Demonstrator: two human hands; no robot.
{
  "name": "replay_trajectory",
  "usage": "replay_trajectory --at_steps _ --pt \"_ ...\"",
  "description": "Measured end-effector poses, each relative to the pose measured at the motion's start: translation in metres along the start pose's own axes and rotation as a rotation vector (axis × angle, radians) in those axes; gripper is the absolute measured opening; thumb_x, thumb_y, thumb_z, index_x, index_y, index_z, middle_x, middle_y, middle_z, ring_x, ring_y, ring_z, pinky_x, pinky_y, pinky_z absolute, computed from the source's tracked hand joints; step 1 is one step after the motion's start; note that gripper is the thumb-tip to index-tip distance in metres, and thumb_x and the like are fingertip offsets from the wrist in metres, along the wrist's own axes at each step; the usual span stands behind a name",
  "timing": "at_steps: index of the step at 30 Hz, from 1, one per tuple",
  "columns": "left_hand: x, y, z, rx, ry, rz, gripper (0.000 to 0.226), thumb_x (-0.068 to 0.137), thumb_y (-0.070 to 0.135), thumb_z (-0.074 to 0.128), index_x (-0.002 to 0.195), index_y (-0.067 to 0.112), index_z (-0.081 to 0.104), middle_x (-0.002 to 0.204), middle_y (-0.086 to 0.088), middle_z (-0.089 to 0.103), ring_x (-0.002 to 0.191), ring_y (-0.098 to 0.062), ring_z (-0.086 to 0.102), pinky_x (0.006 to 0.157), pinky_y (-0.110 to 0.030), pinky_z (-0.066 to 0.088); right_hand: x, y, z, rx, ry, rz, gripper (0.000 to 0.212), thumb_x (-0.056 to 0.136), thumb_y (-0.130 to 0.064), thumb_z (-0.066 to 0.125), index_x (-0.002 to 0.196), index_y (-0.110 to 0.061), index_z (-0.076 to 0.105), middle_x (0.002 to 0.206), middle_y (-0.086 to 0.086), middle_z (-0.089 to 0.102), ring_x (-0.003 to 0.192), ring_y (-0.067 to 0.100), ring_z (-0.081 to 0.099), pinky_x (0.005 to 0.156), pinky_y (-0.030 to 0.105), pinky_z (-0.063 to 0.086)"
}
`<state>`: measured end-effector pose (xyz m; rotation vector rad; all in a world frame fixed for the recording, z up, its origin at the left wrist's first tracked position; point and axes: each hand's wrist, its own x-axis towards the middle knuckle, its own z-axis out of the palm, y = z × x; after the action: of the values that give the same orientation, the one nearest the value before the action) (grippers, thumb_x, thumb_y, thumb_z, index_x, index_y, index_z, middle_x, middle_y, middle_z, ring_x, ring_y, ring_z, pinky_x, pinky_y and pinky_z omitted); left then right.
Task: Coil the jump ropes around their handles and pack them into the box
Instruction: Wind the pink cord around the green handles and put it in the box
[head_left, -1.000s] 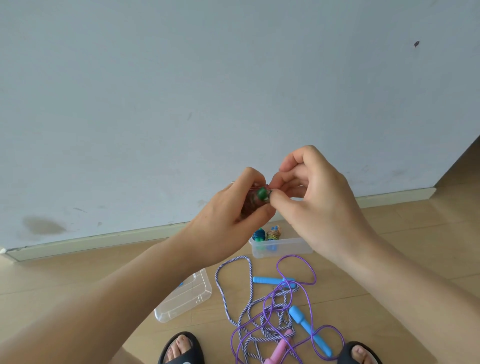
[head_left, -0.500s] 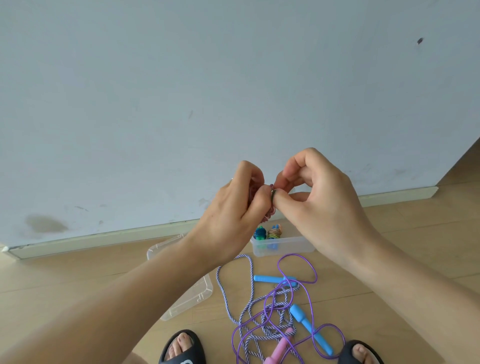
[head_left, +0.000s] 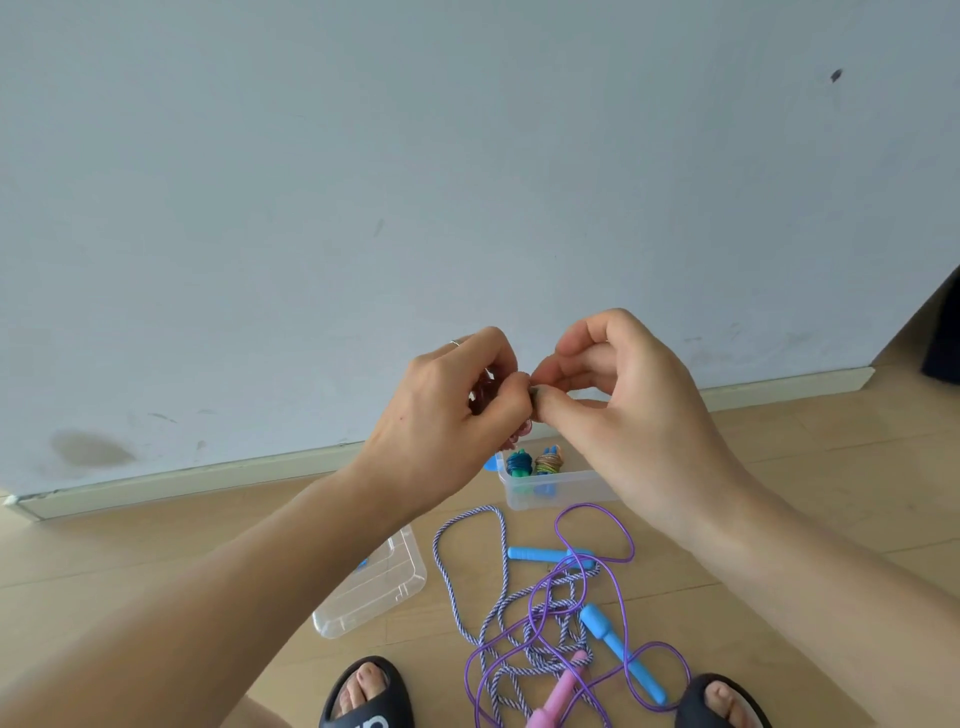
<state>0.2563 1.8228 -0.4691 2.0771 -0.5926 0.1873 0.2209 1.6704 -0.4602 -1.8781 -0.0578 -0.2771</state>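
Coiled reddish jump rope (head_left: 488, 400) mid-frame, mostly hidden inside left hand (head_left: 447, 415), fingers curled round it. Right hand (head_left: 618, 400) pinches its end, thumb against forefinger. Clear box (head_left: 558, 486) just below holds two coiled ropes (head_left: 535, 461). Loose purple rope (head_left: 597, 561), striped rope (head_left: 493, 618), lid (head_left: 376, 587) on floor, lower frame.
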Motion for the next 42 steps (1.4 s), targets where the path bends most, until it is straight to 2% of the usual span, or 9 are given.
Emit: replay_trajectory --at_steps 7,14,19,24,28,33,37,39,42 --pt "0.003 -0.009 0.003 0.131 0.020 0.168 0.015 0.089 0.002 0.047 0.080 0.007 0.056 0.060 0.009 0.061 0.057 -0.011 0.063 0.053 -0.029 0.050 0.007 -0.002 0.000 -0.018 -0.023 0.095 0.028 0.080 -0.017 0.075 0.098 -0.023 0.054 0.085 -0.007 0.074 0.080 0.003 0.069 0.068 0.016 0.052" --pt "0.007 -0.011 0.001 0.155 0.020 0.186 0.013 0.091 0.000 0.048 0.082 0.006 0.055 0.061 0.011 0.061 0.059 -0.007 0.061 0.055 -0.010 0.040 0.011 0.000 0.003 -0.032 -0.016 0.059 0.022 0.080 -0.010 0.070 0.094 -0.022 0.057 0.082 -0.004 0.072 0.076 0.010 0.069 0.069 0.021 0.054" --pt "0.009 -0.010 0.002 0.019 0.015 0.037 0.012 0.091 0.003 0.043 0.084 0.002 0.053 0.057 0.006 0.059 0.049 -0.008 0.059 0.050 -0.014 0.044 0.015 0.002 0.007 -0.036 -0.023 -0.013 0.017 0.082 -0.006 0.067 0.089 -0.020 0.059 0.079 -0.005 0.068 0.078 0.011 0.067 0.072 0.026 0.056" --pt "0.011 -0.009 0.000 -0.084 -0.005 -0.114 0.016 0.092 0.002 0.041 0.083 0.003 0.054 0.054 0.000 0.064 0.047 -0.015 0.061 0.049 -0.021 0.051 0.013 0.002 0.010 -0.006 -0.046 -0.074 0.022 0.084 0.001 0.062 0.087 -0.020 0.056 0.082 -0.003 0.066 0.078 0.017 0.069 0.064 0.017 0.049" --pt "0.011 -0.016 -0.003 0.070 0.008 0.033 0.015 0.092 0.002 0.043 0.082 0.005 0.054 0.053 0.007 0.059 0.048 -0.008 0.061 0.049 -0.020 0.049 0.013 0.002 0.011 -0.057 -0.056 -0.055 0.018 0.086 -0.005 0.067 0.092 -0.018 0.055 0.082 -0.005 0.069 0.075 0.006 0.068 0.067 0.018 0.052" --pt "0.012 -0.017 0.001 0.128 0.016 0.125 0.016 0.092 0.008 0.038 0.084 0.008 0.052 0.060 0.009 0.057 0.055 -0.011 0.060 0.052 -0.025 0.048 0.017 0.000 0.004 -0.109 -0.018 0.001 0.027 0.079 -0.018 0.076 0.096 -0.022 0.055 0.083 -0.009 0.072 0.076 0.000 0.067 0.070 0.012 0.048" --pt "0.012 -0.015 0.003 0.126 -0.011 0.158 0.018 0.095 0.011 0.035 0.087 0.009 0.050 0.067 0.009 0.059 0.058 -0.012 0.061 0.054 -0.029 0.050 0.024 0.001 -0.002 -0.049 -0.046 0.099 0.024 0.080 -0.015 0.074 0.096 -0.022 0.059 0.083 -0.006 0.074 0.077 0.009 0.070 0.076 0.027 0.055" --pt "0.013 -0.014 0.006 0.151 -0.014 0.165 0.018 0.096 0.014 0.034 0.088 0.011 0.049 0.069 0.009 0.059 0.058 -0.012 0.061 0.055 -0.034 0.051 0.024 0.002 -0.003 -0.025 -0.035 0.104 0.020 0.081 -0.011 0.071 0.095 -0.022 0.062 0.082 -0.005 0.073 0.076 0.012 0.070 0.074 0.028 0.056" --pt "0.016 -0.011 0.011 0.157 -0.012 0.115 0.015 0.096 0.015 0.033 0.087 0.013 0.046 0.067 0.009 0.058 0.057 -0.011 0.061 0.055 -0.037 0.052 0.022 0.003 0.000 -0.068 0.002 -0.017 0.020 0.084 -0.004 0.065 0.094 -0.020 0.062 0.078 -0.009 0.068 0.065 0.010 0.061 0.061 0.018 0.048"
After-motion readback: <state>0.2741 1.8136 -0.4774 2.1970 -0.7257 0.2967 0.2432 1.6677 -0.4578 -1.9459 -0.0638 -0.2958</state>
